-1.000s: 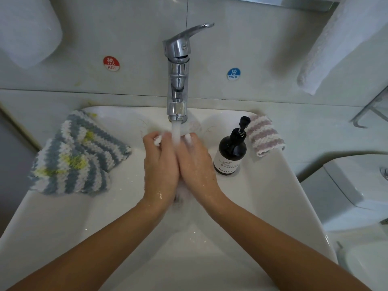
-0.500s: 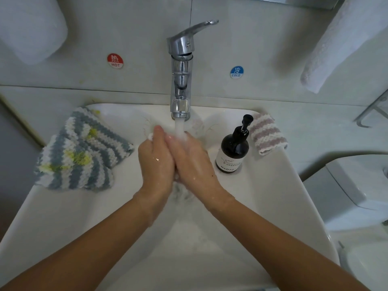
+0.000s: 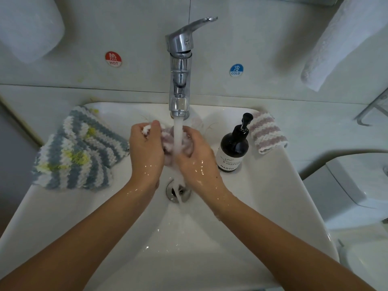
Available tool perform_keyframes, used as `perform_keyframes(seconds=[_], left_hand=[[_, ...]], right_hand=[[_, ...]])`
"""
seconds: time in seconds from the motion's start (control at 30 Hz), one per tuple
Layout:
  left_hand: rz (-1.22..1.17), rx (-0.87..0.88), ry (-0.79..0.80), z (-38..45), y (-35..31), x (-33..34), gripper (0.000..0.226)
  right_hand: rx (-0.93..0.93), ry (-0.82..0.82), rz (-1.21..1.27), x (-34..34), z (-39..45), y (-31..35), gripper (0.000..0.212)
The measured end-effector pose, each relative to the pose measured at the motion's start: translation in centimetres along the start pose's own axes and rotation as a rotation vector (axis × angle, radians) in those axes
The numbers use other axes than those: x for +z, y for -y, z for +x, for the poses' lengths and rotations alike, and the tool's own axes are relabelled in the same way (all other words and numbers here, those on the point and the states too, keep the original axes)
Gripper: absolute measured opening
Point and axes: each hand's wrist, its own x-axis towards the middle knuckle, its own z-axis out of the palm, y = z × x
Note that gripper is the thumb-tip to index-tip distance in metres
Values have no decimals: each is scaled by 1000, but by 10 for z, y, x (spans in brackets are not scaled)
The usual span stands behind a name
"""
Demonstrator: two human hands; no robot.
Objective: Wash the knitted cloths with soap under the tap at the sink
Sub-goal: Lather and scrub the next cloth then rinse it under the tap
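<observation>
Now | pink cloth [image 3: 168,141] | gripped between both hands [image 3: 168,152] | under tap [image 3: 180,66]

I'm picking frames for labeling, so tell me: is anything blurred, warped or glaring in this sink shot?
Head view: wide-angle bending bows the sink rim and wall seam; the water stream smears white over the pink cloth; small glints on both wet hands; soft, even lighting, edges slightly hazy.
</observation>
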Motion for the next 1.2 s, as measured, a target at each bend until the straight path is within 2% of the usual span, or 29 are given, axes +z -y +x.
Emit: perform_keyframes(seconds=[0.07, 0.17, 0.3, 0.4, 0.5, 0.6, 0.73, 0.83, 0.93, 1.07, 1.2], left_hand=[[-18, -33, 57, -1, -2, 0, 3], [14, -51, 172, -6, -6, 0, 14], [75, -102, 287, -14, -13, 4, 18], [100, -171, 343, -13, -14, 3, 11], [192, -104, 317, -9, -8, 0, 6], [204, -41, 261, -7, -4, -1, 8], [191, -55, 168, -7, -2, 1, 11], [160, -56, 158, -7, 3, 5, 20], [277, -30, 172, -7, 8, 8, 26], [226, -24, 132, -9, 1, 4, 44], [203, 30, 189, -12, -5, 1, 37]], right_hand=[[6, -74, 21, -5, 5, -4, 29], [0, -125, 94, -12, 9, -7, 20], [68, -19, -27, -11, 11, -13, 24], [104, 66, -106, -12, 12, -11, 26], [122, 105, -74, -12, 10, -5, 27], [191, 146, 99, -8, 8, -2, 34], [264, 138, 258, -8, 8, 0, 29], [277, 96, 277, -4, 8, -1, 38], [293, 38, 245, 5, 7, -4, 33], [280, -34, 147, 16, 7, -9, 28], [231, -55, 166, 10, 6, -4, 8]])
